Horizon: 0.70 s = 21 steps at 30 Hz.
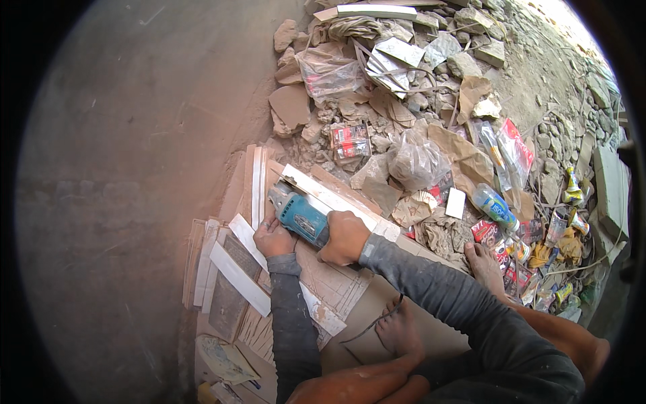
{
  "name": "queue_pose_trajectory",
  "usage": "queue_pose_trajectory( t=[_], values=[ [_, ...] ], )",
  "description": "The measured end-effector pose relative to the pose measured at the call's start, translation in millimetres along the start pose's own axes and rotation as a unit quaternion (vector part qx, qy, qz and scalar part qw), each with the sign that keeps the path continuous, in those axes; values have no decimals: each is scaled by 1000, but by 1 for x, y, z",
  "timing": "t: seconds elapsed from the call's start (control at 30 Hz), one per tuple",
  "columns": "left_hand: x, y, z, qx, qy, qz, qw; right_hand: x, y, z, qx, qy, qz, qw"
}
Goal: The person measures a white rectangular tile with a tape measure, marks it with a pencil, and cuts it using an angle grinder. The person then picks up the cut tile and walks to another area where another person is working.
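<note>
Teal plastic wraps the body of the angle grinder with a dark rear end point(304, 219), whose long axis slants from its head at upper left to its tail at lower right. The right hand point(344, 239) is wrapped firmly round that tail. Just below and left of the grinder's head is the left hand point(272, 238), fingers curled; whether they pinch the tool or something under it cannot be told. Close along the grinder's upper-right side lies a long, narrow white tile strip point(336, 200), running roughly alongside the tool, beyond both hands; the left hand is nearer its upper-left end, the right hand its lower-right part. Below and left of the grinder, a flat white strip point(239, 279) crosses a grey-brown rectangular slab point(233, 291). Farther off, up and right of the grinder, sits a crumpled clear plastic bag point(417, 161), and well to its right a clear bottle with a blue-green label point(495, 207). Farthest above the grinder lies a pinkish see-through bag point(330, 71). Contents of all three are unclear.
</note>
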<state>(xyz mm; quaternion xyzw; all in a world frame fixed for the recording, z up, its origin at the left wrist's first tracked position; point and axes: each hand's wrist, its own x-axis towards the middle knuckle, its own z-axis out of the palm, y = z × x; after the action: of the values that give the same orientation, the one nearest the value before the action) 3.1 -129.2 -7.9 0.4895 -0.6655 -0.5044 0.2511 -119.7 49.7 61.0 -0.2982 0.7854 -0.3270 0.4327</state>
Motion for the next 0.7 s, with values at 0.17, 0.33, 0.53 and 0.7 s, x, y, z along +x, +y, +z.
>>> queue_pose_trajectory(
  t=[0.17,0.33,0.53,0.7],
  values=[
    [1,-1,1,-14,0,2,1000,1,-2,-3,1,-6,1,1000],
    [4,-1,4,11,9,2,1000,3,0,-4,-11,4,0,1000],
    [5,0,8,-62,-1,-4,998,-3,9,-2,-2,7,-10,1000],
    [4,-1,7,-86,-6,-36,996,-9,16,0,-2,17,-18,1000]
  ],
)
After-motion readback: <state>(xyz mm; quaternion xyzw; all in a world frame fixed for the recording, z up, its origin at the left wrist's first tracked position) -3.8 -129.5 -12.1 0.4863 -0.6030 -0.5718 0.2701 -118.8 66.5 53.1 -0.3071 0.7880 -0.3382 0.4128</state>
